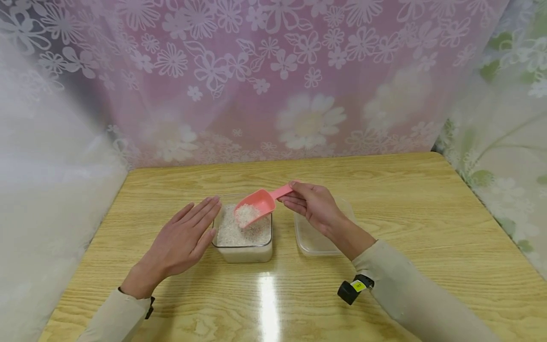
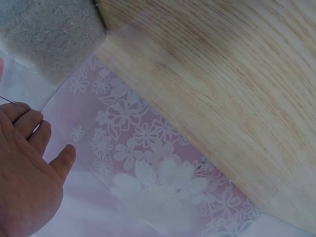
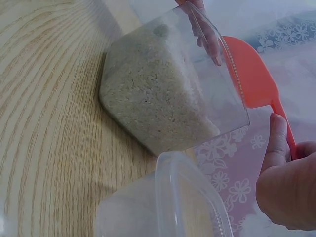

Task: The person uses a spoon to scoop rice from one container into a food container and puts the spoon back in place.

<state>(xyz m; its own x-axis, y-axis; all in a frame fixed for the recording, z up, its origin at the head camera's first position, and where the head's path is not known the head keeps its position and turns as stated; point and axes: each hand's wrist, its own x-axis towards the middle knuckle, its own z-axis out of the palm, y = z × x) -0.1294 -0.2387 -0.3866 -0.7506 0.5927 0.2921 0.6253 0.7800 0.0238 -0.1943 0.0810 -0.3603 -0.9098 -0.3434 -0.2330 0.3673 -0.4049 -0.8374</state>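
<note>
A pink scoop carrying a heap of rice is held by its handle in my right hand. It tilts over a clear square container of rice. In the right wrist view the scoop shows above the container's rim, and rice is visible through the wall. My left hand, fingers straight, lies along the container's left rim. The left wrist view has the same hand with its fingertips at the rim, beside the rice.
A translucent plastic tub stands to the right of the rice container, partly under my right hand; its rim shows close up in the right wrist view. Both stand on a wood-grain table. A pink floral curtain hangs behind.
</note>
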